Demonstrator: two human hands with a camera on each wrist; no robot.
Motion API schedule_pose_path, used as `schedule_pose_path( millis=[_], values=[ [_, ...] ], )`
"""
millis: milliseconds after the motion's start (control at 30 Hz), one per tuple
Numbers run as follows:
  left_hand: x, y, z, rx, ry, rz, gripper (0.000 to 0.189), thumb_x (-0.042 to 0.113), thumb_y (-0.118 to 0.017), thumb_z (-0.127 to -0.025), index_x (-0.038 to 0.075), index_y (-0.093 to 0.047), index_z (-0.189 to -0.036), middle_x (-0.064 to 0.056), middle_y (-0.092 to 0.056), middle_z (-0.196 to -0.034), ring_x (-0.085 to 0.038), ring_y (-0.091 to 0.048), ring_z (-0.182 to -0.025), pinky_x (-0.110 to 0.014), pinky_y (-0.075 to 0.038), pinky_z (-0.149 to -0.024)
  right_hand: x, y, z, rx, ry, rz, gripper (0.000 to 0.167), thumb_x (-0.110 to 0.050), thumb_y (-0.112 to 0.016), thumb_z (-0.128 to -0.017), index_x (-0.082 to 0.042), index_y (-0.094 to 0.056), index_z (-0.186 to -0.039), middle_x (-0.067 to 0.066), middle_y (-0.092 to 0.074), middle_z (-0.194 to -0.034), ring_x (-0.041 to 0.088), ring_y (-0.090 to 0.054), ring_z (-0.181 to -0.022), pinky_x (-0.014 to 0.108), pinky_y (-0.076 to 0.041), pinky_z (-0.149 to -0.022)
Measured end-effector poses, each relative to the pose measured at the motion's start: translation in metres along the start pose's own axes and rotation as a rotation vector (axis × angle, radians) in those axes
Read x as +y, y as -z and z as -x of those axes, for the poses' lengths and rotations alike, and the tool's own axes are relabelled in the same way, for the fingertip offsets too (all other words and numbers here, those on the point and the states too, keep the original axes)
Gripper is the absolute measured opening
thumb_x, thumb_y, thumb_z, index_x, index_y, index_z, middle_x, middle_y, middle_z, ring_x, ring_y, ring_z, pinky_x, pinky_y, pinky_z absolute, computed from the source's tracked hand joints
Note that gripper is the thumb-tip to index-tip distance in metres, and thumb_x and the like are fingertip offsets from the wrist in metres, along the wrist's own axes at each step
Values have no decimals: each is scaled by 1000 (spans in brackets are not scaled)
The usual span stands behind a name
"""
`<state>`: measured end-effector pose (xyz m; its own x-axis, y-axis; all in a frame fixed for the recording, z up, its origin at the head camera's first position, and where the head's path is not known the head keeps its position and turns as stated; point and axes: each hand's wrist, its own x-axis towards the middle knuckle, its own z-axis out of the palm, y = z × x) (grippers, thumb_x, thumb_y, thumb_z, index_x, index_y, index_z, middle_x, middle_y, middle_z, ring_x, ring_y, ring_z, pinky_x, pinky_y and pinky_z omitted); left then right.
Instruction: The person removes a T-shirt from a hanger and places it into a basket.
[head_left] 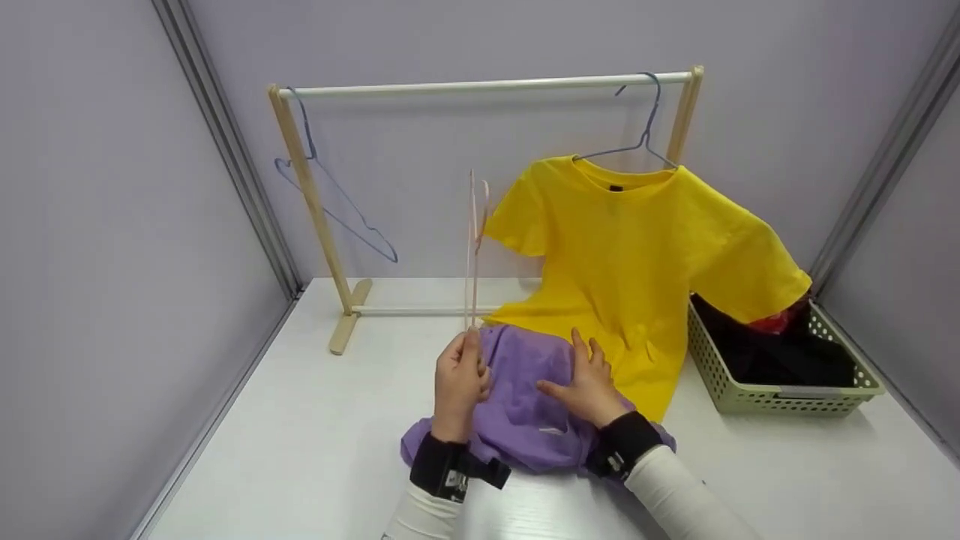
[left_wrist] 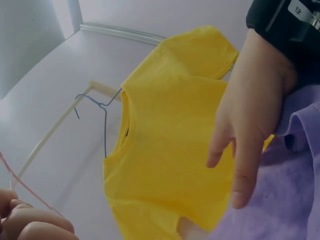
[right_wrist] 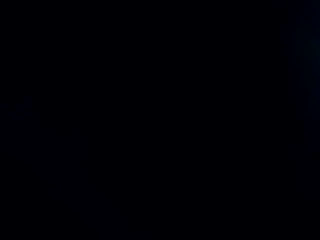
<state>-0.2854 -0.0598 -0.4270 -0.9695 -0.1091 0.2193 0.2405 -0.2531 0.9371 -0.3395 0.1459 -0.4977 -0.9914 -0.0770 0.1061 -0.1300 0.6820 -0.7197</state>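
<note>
A purple garment [head_left: 517, 405] lies bunched on the white table [head_left: 315, 450], low in the head view; taking its middle as the centre of a clock, 12 points toward the back wall. At 10 o'clock, over its edge, the left hand [head_left: 463, 381] pinches a pink hanger [head_left: 475, 292] between thumb and curled fingers. The hanger stands upright and nearly edge-on, rising toward 11 o'clock. At 2 o'clock the right hand [head_left: 589, 386] is over the cloth, its fingers spread and gripping nothing; whether they touch the fabric cannot be told.

A yellow T-shirt [head_left: 622, 247] hangs at 1 o'clock on a blue hanger [head_left: 647, 136], whose hook sits over the rack's rail [head_left: 487, 85] near its right end. The shirt's lower part trails on the table behind the purple cloth. Between 10 and 11 o'clock, a second blue hanger [head_left: 307, 127] hangs bare at the left end of the rail. Toward 3 o'clock stands a pale green basket [head_left: 795, 401] with dark cloth [head_left: 787, 360] and a bit of red in it.

In the left wrist view, the left hand's fingers and the pink hanger show at 8 o'clock, while the right hand reaches in at 3 o'clock, fingers extended beside the purple cloth. The right wrist view is almost wholly black
</note>
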Motion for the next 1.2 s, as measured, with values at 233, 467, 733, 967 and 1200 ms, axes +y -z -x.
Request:
schedule_pose_path(
  millis=[233, 467, 733, 967, 1200],
  values=[
    [27, -4, -23, -24, 57, 65, 39, 26, -37, -114, 13, -38, -77, 9, -27, -56, -2, -23, -41, -16, -21, -39, -3, -9, -8, -13, -42, 123, 110, -41, -82, -87, -2, -11, -163, 42, -37, -149, 60, -39, -137, 73, -35, -110],
    [67, -11, -55, 3, 47, 45, 37, 26, -35, -114, 12, -39, -80, 7, -26, -58, -4, -25, -44, -16, -25, -41, -5, -12, -9, -15, -14, 189, 107, -39, -84, -85, -3, -19, -162, 30, -54, -145, 52, -46, -131, 73, -36, -107],
    [107, -9, -92, 69, 48, 22, 36, 28, -33, -114, 11, -40, -83, 5, -27, -60, -6, -28, -46, -18, -29, -44, -7, -20, 3, 39, 190, 258, 68, -23, -83, -86, -8, -50, -144, 26, -66, -123, 47, -61, -110, 64, -50, -92],
    [134, -3, -119, 145, 50, 7, 35, 29, -32, -114, 11, -41, -85, 5, -30, -61, -6, -31, -47, -18, -33, -45, -11, -22, 5, 47, 356, 198, 19, -5, -70, -95, -7, -60, -112, 17, -70, -104, 38, -69, -101, 53, -56, -92],
    [150, 10, -139, 200, 92, 17, 36, 31, -30, -114, 11, -40, -86, 5, -31, -62, -6, -31, -47, -17, -34, -44, -19, -14, 4, 109, 400, 143, 12, -14, -71, -97, -9, -61, -102, 14, -73, -93, 35, -72, -89, 51, -58, -82]
  ],
)
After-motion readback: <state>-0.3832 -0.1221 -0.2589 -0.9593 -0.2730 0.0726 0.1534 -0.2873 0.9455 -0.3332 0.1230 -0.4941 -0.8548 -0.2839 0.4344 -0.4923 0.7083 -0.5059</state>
